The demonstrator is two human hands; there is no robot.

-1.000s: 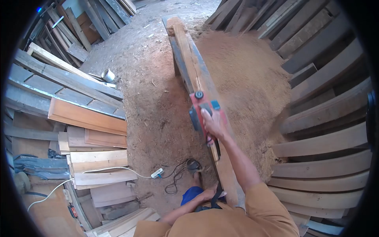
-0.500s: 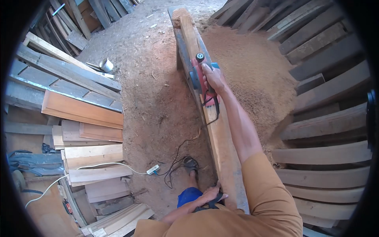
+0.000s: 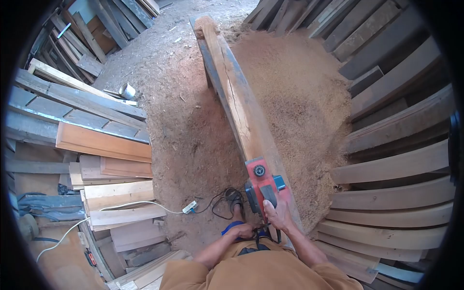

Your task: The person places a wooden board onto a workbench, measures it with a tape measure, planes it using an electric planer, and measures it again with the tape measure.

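Observation:
A red electric hand planer (image 3: 265,180) rests on a long wooden board (image 3: 233,99) close to my body. My right hand (image 3: 276,215) grips the planer's dark rear handle. At my waist, left of the planer, my left hand (image 3: 244,231) is closed beside a dark cord; what it holds, if anything, is hard to make out. The board lies along a narrow bench (image 3: 263,126) and shows a long dark crack. Its near end is hidden by the planer and my body.
A black cord (image 3: 218,203) trails on the ground beside my foot to a white power strip (image 3: 190,207). Stacked planks (image 3: 123,191) line the left, curved boards (image 3: 396,195) the right. Sawdust (image 3: 299,96) covers the ground right of the bench.
The planer and my right hand have come back along the board from its far part to near my body. My left hand has left the board's near edge and closed at my waist.

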